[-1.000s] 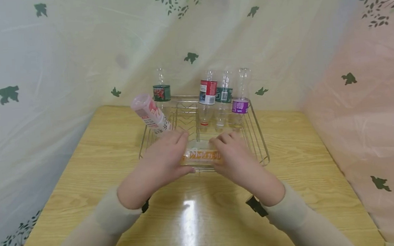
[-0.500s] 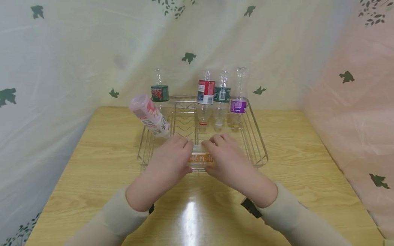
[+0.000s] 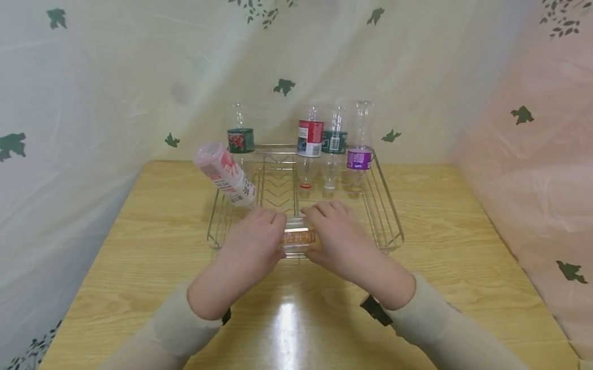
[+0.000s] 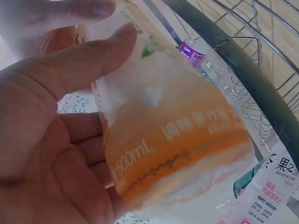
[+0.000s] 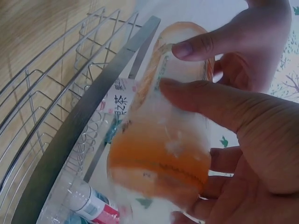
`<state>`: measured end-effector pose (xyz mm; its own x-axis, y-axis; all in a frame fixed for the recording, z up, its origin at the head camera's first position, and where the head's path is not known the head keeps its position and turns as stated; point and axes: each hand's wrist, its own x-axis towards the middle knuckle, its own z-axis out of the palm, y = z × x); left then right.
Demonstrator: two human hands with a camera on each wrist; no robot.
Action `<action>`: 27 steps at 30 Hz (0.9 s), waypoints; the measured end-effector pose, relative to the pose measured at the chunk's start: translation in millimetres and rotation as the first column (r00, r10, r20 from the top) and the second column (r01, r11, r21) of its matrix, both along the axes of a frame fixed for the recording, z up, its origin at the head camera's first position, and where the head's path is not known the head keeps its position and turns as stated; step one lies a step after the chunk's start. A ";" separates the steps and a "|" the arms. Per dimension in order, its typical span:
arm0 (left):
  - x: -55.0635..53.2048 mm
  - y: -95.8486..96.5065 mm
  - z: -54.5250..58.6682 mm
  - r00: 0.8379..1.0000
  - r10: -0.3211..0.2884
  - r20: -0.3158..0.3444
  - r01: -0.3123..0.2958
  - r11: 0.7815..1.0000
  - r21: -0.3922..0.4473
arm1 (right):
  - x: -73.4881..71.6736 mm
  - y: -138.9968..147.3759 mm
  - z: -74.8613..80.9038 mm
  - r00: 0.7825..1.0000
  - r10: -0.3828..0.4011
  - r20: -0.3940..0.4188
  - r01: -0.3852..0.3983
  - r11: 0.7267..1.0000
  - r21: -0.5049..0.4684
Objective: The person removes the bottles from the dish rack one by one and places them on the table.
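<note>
A clear plastic bottle with a white and orange label [image 3: 298, 237] lies sideways over the front of the wire rack [image 3: 396, 215]. My left hand [image 3: 251, 241] and right hand [image 3: 340, 233] grip it from either side, close together. In the left wrist view, the left thumb lies along the label of this bottle [image 4: 177, 116], fingers behind. Seen from the right wrist, the right thumb presses the same bottle [image 5: 159, 149] near the other thumb, fingers curled behind it. Both hands hide the bottle's ends in the head view.
A pink-labelled bottle [image 3: 227, 175] leans at the rack's left. Several clear bottles stand upside down along its back: a green-labelled bottle [image 3: 241, 140], a red-labelled bottle [image 3: 310, 139], another green-labelled bottle [image 3: 334, 142] and a purple-labelled bottle [image 3: 359, 158]. The wooden table [image 3: 458, 243] meets patterned curtains.
Both hands have come closer together on the bottle, so less of the orange label shows between them. The bottles in the rack have stayed in place.
</note>
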<state>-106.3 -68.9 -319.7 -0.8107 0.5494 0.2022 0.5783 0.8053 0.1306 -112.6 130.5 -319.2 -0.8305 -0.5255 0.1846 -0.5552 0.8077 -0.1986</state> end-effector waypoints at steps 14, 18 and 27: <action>1.0 -16.1 -5.7 0.987 0.159 0.006 -0.158 0.978 0.136 | -12.0 31.9 1.9 0.981 -0.042 0.189 0.079 0.978 -0.192; 1.4 -23.8 -8.1 0.981 0.193 0.015 -0.192 0.962 0.194 | -14.2 46.4 -1.6 0.972 -0.080 0.221 0.126 0.972 -0.201; 3.0 -36.2 -12.4 0.953 0.277 0.119 -0.301 0.906 0.297 | -19.2 77.2 -9.2 0.951 -0.142 0.276 0.210 0.949 -0.235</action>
